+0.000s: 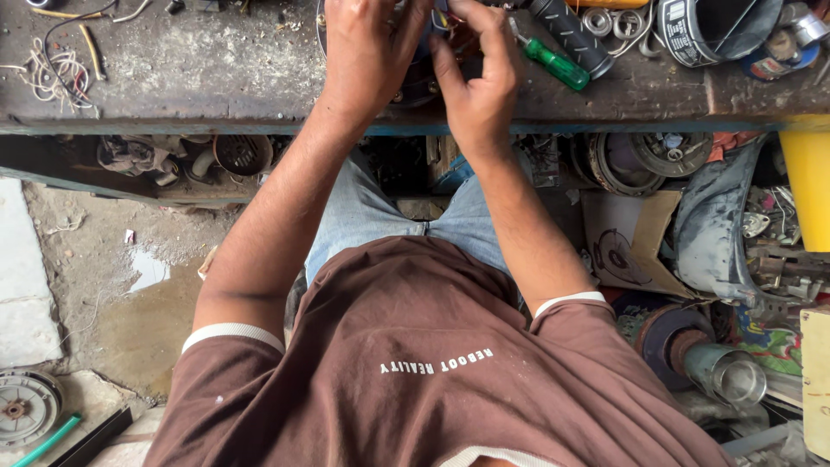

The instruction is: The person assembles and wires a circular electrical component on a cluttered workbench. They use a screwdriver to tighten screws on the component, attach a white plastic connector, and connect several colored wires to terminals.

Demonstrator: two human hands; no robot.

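Both the left hand [367,52] and right hand [480,78] curled closed on a dark motor part [421,78] near the workbench [216,78] edge, a green screwdriver [553,62] just beside.

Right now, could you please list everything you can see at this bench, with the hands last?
bench: one, dark and worn, across the top
motor part: one, dark with coloured wires, under both hands, mostly hidden
screwdriver: one, green handle, right of the hands
black grip: one, ribbed, above the screwdriver
tin: one, dark, open, top right on the bench
loose wires: a tangle, pale, far left on the bench
cardboard: one piece, brown, below the bench at right
metal can: one, silvery, lower right
puddle: one, on the ground at left
left hand: on the motor part
right hand: on the motor part
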